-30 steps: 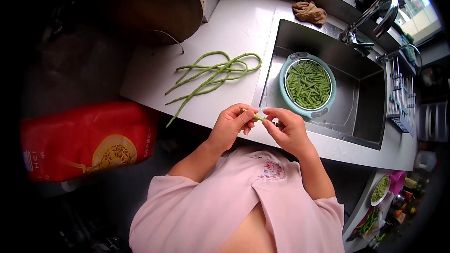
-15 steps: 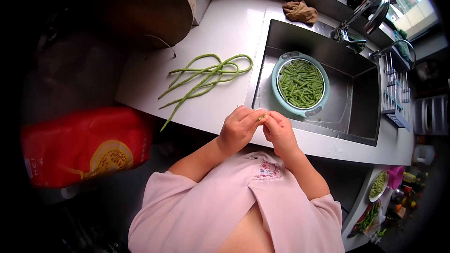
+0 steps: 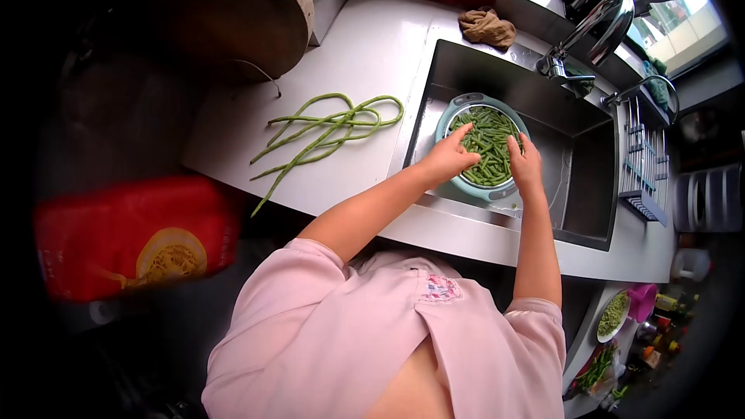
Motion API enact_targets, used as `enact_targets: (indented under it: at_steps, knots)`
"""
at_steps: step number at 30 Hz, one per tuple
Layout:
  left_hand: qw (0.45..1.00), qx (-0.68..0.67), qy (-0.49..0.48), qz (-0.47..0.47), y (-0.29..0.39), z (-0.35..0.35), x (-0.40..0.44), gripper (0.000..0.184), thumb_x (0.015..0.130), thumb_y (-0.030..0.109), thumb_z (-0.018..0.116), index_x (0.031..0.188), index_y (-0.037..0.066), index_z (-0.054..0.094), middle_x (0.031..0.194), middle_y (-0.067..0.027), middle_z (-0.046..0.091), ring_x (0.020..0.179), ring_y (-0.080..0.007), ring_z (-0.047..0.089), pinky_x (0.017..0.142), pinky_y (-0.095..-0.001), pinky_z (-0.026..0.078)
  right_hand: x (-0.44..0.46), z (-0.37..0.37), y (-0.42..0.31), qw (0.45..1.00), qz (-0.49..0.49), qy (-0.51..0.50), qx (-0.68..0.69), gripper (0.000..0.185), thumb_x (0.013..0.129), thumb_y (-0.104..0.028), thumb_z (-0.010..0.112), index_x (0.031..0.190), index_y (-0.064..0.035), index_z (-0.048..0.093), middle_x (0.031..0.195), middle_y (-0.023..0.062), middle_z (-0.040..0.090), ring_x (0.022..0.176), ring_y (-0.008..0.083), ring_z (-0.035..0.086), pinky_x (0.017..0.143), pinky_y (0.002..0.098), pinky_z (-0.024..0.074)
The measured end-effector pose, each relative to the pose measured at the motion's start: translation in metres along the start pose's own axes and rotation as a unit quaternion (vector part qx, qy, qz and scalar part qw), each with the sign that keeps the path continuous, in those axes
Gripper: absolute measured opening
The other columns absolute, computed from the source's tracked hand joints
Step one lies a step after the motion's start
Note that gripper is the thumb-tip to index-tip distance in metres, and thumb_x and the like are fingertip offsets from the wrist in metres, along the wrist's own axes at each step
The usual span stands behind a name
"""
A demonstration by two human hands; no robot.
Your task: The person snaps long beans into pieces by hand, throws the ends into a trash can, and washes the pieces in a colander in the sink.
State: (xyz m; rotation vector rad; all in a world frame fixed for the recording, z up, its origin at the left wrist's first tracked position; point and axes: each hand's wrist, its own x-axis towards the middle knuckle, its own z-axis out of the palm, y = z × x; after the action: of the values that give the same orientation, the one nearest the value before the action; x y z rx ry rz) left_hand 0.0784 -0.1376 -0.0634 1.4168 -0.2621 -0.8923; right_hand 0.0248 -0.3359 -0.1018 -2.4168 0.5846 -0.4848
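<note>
Reaching over the steel sink (image 3: pixel 586 202), both bare hands hang above the round pale blue-green plastic basin (image 3: pixel 441 126), which holds the heap of short-cut green bean pieces (image 3: pixel 490 143); the left hand (image 3: pixel 450 161) comes in over the near left part of the rim, its grip wide, thumb and fingers well parted, with no bean seen between them; the right hand (image 3: pixel 527 164) stands at the right part of the rim, its grip also parted, fingers pointing toward the far end of the sink; whether the fingertips touch the pieces or only hover just above them, I cannot tell.

Working well here, I judge, means keeping both hands inside the rim and the fingers loosely spread, so that the pieces are met gently and none is flicked over the edge; a small green scrap (image 3: pixel 514 206) in the sink, just beyond the near rim, shows how little margin there is; even, light pressure from both sides should keep the basin from sliding or tipping on the smooth metal.

Lying apart on the white smooth-topped table (image 3: pixel 380 39), left of the sink, are the long, looped, uncut green beans (image 3: pixel 349 118); neither hand is near them.
</note>
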Motion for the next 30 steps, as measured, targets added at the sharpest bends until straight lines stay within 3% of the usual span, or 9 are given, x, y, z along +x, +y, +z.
enact_targets:
  at_steps: [3, 5, 8, 11, 15, 17, 22, 27, 30]
  knots:
    - [0.956, -0.257, -0.098, -0.105, 0.003, -0.028, -0.032, 0.045, 0.089, 0.012, 0.051, 0.131, 0.003, 0.037, 0.07, 0.0007, 0.048, 0.059, -0.0061, 0.043, 0.051, -0.0196, 0.036, -0.007, -0.012, -0.004, 0.987, 0.079, -0.032, 0.133, 0.038, 0.087, -0.031, 0.054, 0.107, 0.0009, 0.059, 0.097, 0.015, 0.064, 0.089, 0.0236, 0.061, 0.078, 0.0308, 0.0454]
    - [0.91, -0.395, -0.115, -0.051, -0.007, -0.048, -0.075, 0.033, 0.091, 0.01, 0.045, 0.124, 0.002, 0.043, 0.074, -0.0001, 0.047, 0.063, -0.0071, 0.044, 0.056, -0.0208, 0.039, -0.017, -0.019, -0.008, 0.984, 0.092, -0.044, 0.146, 0.032, 0.088, -0.027, 0.053, 0.104, -0.0007, 0.061, 0.092, 0.0116, 0.065, 0.082, 0.0188, 0.06, 0.074, 0.0296, 0.0453]
    - [0.878, -0.476, -0.047, -0.018, -0.022, -0.079, -0.15, 0.031, 0.091, 0.01, 0.044, 0.121, 0.002, 0.045, 0.081, -0.0018, 0.049, 0.068, -0.0095, 0.046, 0.066, -0.0241, 0.042, -0.032, -0.024, -0.014, 0.976, 0.12, -0.109, 0.146, 0.028, 0.088, -0.021, 0.055, 0.103, 0.0021, 0.061, 0.088, 0.0059, 0.064, 0.082, 0.0117, 0.058, 0.074, 0.0246, 0.0437]
    - [0.858, -0.512, 0.037, 0.003, -0.05, -0.105, -0.208, 0.031, 0.091, 0.011, 0.046, 0.121, 0.002, 0.045, 0.089, -0.0044, 0.053, 0.075, -0.0119, 0.052, 0.071, -0.026, 0.044, -0.051, -0.016, -0.046, 0.929, 0.129, -0.174, 0.301, 0.018, 0.084, -0.011, 0.061, 0.096, 0.0009, 0.064, 0.084, 0.0005, 0.063, 0.075, 0.0076, 0.055, 0.067, 0.0202, 0.0424]
    - [0.836, -0.545, 0.063, -0.021, -0.092, -0.119, -0.236, 0.025, 0.091, 0.009, 0.045, 0.113, 0.0, 0.051, 0.099, -0.0116, 0.06, 0.085, -0.0187, 0.061, 0.059, -0.024, 0.047, -0.089, -0.002, -0.124, 0.923, -0.056, -0.324, 0.201, 0.011, 0.076, -0.003, 0.064, 0.087, -0.0007, 0.065, 0.079, 0.0044, 0.059, 0.071, 0.0132, 0.057, 0.065, 0.0224, 0.0448]
    - [0.833, -0.548, 0.063, -0.04, -0.112, -0.116, -0.239, 0.021, 0.091, 0.009, 0.043, 0.104, -0.002, 0.055, 0.099, -0.0141, 0.061, 0.088, -0.0238, 0.062, 0.056, -0.0236, 0.047, -0.109, 0.019, -0.129, 0.934, -0.236, -0.248, 0.104, 0.01, 0.073, 0.0, 0.065, 0.084, -0.0006, 0.065, 0.082, 0.0092, 0.056, 0.069, 0.0186, 0.056, 0.063, 0.0265, 0.046]
    - [0.818, -0.549, 0.054, -0.164, -0.139, -0.1, -0.22, 0.026, 0.091, 0.016, 0.043, 0.106, -0.002, 0.055, 0.104, -0.0134, 0.06, 0.101, -0.027, 0.058, 0.079, -0.0348, 0.048, -0.142, 0.038, -0.149, 0.914, -0.372, -0.16, 0.018, 0.026, 0.067, 0.009, 0.06, 0.092, 0.003, 0.062, 0.086, 0.0131, 0.056, 0.079, 0.0302, 0.053, 0.068, 0.0358, 0.0457]
    - [0.787, -0.58, 0.032, -0.206, -0.167, -0.076, -0.19, 0.027, 0.091, 0.017, 0.043, 0.109, 0.0, 0.054, 0.106, -0.011, 0.059, 0.1, -0.0236, 0.057, 0.082, -0.0355, 0.047, -0.174, 0.039, -0.178, 0.818, -0.461, -0.312, 0.14, 0.033, 0.063, 0.008, 0.061, 0.096, 0.0038, 0.061, 0.098, 0.0142, 0.058, 0.087, 0.0303, 0.056, 0.078, 0.0396, 0.0461]
    - [0.749, -0.652, -0.024, -0.115, -0.189, -0.07, -0.187, 0.025, 0.09, 0.02, 0.046, 0.103, 0.002, 0.058, 0.103, -0.009, 0.06, 0.091, -0.0182, 0.058, 0.084, -0.0364, 0.047, -0.181, 0.046, -0.191, 0.78, -0.486, -0.361, 0.159, 0.036, 0.061, 0.004, 0.061, 0.097, 0.0032, 0.06, 0.105, 0.0137, 0.058, 0.097, 0.0306, 0.055, 0.089, 0.0418, 0.0433]
